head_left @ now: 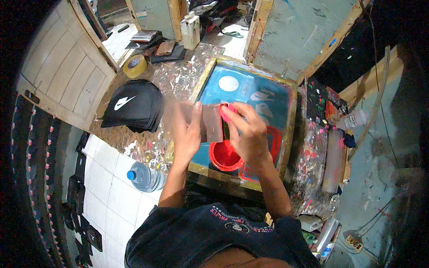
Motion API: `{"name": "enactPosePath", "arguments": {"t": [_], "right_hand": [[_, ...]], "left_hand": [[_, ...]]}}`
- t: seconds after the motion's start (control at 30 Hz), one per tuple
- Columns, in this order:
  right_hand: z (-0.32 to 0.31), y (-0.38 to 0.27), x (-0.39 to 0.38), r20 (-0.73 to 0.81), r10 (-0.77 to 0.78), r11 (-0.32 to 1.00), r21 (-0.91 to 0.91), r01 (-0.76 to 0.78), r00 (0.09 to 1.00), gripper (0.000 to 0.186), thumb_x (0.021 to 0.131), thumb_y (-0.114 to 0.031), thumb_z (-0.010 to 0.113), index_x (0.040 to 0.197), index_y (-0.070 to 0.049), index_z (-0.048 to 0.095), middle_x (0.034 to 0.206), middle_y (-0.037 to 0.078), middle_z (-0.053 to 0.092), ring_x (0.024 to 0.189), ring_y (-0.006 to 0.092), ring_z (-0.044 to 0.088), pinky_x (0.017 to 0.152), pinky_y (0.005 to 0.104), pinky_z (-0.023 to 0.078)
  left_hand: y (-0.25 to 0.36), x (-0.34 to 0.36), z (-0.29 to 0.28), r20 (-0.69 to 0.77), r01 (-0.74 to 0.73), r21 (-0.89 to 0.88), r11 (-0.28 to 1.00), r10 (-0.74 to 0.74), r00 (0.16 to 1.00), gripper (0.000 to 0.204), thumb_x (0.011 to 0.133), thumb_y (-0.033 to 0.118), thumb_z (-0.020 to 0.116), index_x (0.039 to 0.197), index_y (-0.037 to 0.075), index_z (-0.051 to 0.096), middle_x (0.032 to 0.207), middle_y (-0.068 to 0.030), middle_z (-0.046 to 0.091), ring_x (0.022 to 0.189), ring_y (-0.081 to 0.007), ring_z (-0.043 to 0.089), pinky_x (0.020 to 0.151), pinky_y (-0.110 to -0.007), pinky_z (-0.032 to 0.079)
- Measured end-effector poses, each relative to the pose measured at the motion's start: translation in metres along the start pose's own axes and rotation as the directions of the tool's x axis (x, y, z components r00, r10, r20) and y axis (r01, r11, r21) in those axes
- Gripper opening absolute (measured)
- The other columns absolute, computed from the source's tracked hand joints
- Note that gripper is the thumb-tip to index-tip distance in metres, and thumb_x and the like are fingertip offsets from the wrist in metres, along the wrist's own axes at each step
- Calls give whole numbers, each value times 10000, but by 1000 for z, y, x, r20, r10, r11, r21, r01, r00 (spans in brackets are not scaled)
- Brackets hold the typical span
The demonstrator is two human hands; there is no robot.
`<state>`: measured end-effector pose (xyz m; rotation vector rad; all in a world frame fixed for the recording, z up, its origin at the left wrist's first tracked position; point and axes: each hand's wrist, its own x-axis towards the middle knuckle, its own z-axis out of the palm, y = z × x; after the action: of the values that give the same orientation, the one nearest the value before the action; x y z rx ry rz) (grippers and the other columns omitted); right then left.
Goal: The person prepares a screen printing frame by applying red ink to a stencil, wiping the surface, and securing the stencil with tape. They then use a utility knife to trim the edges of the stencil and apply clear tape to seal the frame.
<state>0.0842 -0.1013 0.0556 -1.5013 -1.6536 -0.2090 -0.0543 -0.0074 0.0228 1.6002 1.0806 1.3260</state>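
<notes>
My left hand (187,131) grips a squeegee (211,123), a flat brownish-grey panel with red ink along its right edge. The fingers behind it are blurred by motion. At that inked edge my right hand (249,131) is closed on a small bright pink-red piece (227,113), whose kind I cannot make out. Just below both hands stands a red tub (226,167) with red ink inside. It rests on a blue printing screen (210,91) in a worn wooden frame, which bears pale logo shapes, a white oval and red-inked areas.
Left of the screen lie a stack of black cut pieces (134,105) with a white logo and a roll of tape (134,66). A whitish jug (191,31) stands at the back. A clear water bottle (146,177) is by the table's near-left edge. Paint-spattered clutter lines the right.
</notes>
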Motion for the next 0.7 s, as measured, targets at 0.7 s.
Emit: {"name": "enactPosePath", "arguments": {"t": [0.7], "right_hand": [[-38, -14, 4, 42, 165, 856, 490, -164, 985, 215, 787, -37, 749, 1000, -68, 746, 973, 118, 695, 879, 227, 692, 775, 318, 555]], "left_hand": [[-21, 16, -11, 550, 586, -645, 491, -235, 802, 349, 953, 428, 439, 925, 95, 541, 708, -35, 551, 523, -161, 553, 406, -302, 448]]}}
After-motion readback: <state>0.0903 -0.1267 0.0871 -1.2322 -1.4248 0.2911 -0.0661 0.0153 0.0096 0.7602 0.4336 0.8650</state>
